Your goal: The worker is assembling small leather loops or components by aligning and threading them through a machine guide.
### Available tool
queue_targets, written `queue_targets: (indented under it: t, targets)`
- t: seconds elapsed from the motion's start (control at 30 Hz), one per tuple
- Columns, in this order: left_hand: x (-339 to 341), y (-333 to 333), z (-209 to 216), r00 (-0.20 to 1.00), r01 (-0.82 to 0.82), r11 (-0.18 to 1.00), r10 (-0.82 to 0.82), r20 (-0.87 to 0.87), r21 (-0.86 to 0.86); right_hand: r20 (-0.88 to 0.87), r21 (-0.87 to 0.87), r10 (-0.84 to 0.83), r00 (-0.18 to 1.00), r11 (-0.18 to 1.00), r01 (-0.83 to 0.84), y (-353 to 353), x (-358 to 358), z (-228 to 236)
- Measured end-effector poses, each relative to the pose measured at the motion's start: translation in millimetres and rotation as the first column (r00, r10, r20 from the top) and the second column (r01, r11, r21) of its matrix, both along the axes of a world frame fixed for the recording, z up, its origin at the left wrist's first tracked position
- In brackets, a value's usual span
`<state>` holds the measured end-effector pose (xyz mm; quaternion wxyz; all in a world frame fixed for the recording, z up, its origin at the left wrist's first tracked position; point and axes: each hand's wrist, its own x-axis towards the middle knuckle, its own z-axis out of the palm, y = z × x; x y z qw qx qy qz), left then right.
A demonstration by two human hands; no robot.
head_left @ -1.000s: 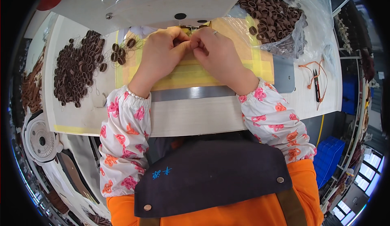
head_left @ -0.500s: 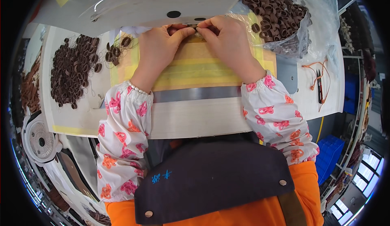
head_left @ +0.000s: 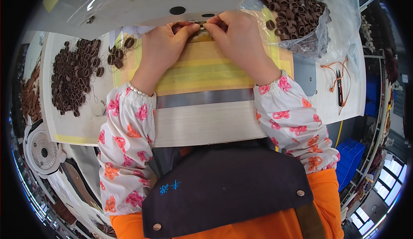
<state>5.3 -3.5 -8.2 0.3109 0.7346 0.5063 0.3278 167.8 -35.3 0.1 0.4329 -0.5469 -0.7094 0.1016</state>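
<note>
Both my hands are pinched close together under the pale body of a sewing machine (head_left: 142,11). My left hand (head_left: 165,41) has thumb and fingers pressed together at the front edge of the machine. Facing it, my right hand (head_left: 238,32) pinches too, its fingertips nearly meeting those of the left. Whatever small piece lies between them is too hidden by the fingers to name. Beneath the wrists is a work surface covered with strips of yellow tape (head_left: 202,73). A few brown loops (head_left: 116,56) with loose threads lie left of my left hand.
A big pile of brown loops (head_left: 73,80), tangled with thread, covers the left of the table (head_left: 206,125). At the far right, a clear plastic bag (head_left: 344,19) spills more loops (head_left: 292,13). Small dark snips (head_left: 339,88) with an orange cord lie near the right edge.
Both hands have moved slightly up, the left one also a little to the left. Their fingers stay pinched together. The whole view has shifted a little.
</note>
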Motion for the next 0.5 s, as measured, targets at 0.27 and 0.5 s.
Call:
queue_targets:
  t: [0.27,0.5]
  targets:
    - [-2.9,-0.3,3.3,0.998,0.037,0.999,-0.036,-0.044,0.027,0.013,-0.053,0.023,1.000,0.998,-0.023,0.5,0.2,5.1]
    - [-6.8,-0.7,6.6,0.991,-0.026,0.998,0.017,-0.135,-0.065,0.029,-0.084,0.044,0.999,0.996,-0.041,5.2,-1.1,4.8]
